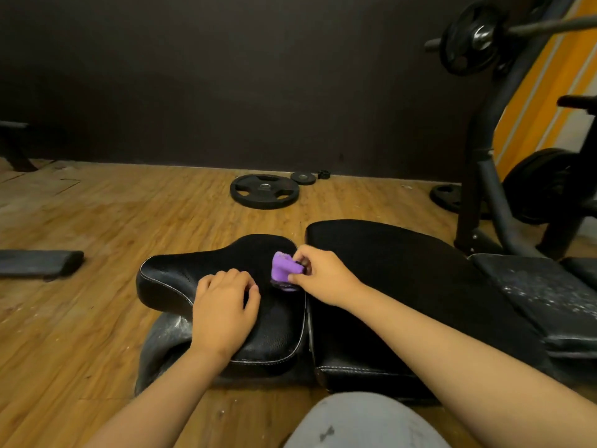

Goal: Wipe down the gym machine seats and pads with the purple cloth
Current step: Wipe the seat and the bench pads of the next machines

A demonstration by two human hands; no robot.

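Note:
A black padded seat (181,279) with white stitching lies in front of me. To its right runs a long black back pad (403,286). The small bunched purple cloth (284,268) rests on the seat's right part, near the gap between the two pads. My right hand (323,274) pinches the cloth from the right. Resting on the seat's middle is my left hand (226,308), fingers curled and holding nothing, a little left of the cloth.
A large weight plate (264,191) and a smaller one (303,178) lie on the wooden floor behind the seat. A black rack (484,176) with plates on a bar stands at the right. A dusty black pad (542,292) sits at far right, a flat pad (38,263) at left.

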